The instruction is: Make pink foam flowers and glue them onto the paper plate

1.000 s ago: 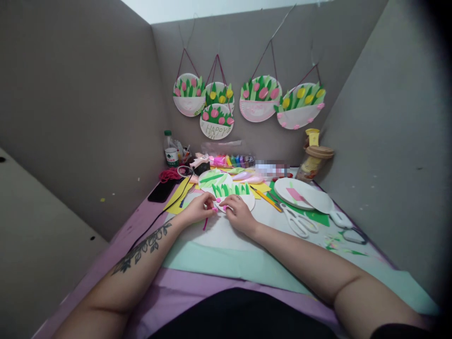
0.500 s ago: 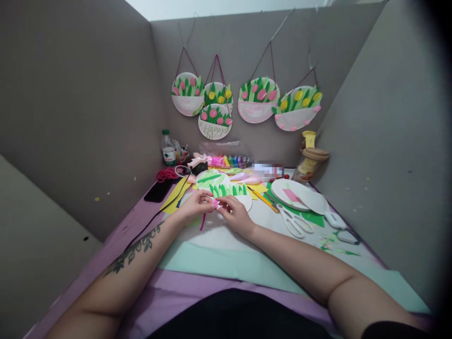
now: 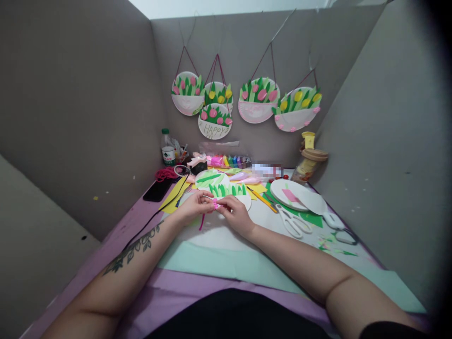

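My left hand (image 3: 197,207) and my right hand (image 3: 233,214) meet above the middle of the table. Between their fingertips is a small pink flower-shaped piece (image 3: 215,203), pinched from both sides; its material is too small to make out. A thin magenta strand (image 3: 202,222) slants down beneath the left fingers, and whether it joins the pink piece is unclear. Just behind the hands lies a cut white paper plate (image 3: 244,202) with a row of green paper grass (image 3: 226,190) along its top. My hands partly cover this plate.
White scissors (image 3: 293,221), a yellow craft knife (image 3: 263,200) and stacked paper plates (image 3: 282,193) lie to the right. A black phone (image 3: 157,190) and a cable (image 3: 155,216) are at left. Several plate baskets (image 3: 259,112) hang on the grey back panel.
The pink piece has turned slightly between my fingertips. Both hands stay in almost the same place, and the view has shifted a little.
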Action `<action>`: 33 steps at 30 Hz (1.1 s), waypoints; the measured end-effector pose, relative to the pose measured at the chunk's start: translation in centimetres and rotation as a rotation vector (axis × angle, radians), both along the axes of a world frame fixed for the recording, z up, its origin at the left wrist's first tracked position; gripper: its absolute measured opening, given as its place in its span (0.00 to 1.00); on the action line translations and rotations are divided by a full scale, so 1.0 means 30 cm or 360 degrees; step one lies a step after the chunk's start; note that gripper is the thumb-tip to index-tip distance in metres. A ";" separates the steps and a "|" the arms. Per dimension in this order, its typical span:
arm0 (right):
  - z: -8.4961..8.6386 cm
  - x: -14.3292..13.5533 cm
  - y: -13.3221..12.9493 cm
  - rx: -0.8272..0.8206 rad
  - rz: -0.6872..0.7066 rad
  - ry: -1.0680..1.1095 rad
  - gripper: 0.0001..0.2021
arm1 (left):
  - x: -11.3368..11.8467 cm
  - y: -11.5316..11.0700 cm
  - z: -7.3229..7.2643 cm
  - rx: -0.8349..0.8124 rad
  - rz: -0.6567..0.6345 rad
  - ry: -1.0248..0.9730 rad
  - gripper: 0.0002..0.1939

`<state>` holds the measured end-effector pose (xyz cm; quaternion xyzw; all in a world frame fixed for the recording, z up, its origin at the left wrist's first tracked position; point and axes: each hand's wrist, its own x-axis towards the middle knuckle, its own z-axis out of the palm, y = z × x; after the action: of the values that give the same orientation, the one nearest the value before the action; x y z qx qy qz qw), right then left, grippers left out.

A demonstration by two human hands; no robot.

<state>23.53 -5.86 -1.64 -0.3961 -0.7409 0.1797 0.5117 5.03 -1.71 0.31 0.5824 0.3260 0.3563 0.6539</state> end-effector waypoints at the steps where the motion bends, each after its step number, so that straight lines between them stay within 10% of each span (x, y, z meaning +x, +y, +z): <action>1: 0.000 0.000 0.000 -0.0006 0.0002 0.0005 0.06 | 0.001 -0.001 0.002 -0.0002 0.0007 0.0004 0.27; 20: 0.005 -0.020 0.020 -0.0709 0.0100 0.0426 0.10 | 0.007 0.003 -0.003 0.0250 0.0154 0.0138 0.24; 33: -0.009 -0.014 0.035 -0.0677 0.0004 0.0473 0.11 | 0.000 0.005 -0.023 0.0406 0.0052 0.0479 0.19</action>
<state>23.10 -4.81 -1.92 -0.4633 -0.6036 0.3884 0.5198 5.04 -1.56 -0.38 0.7019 0.3816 0.3142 0.5128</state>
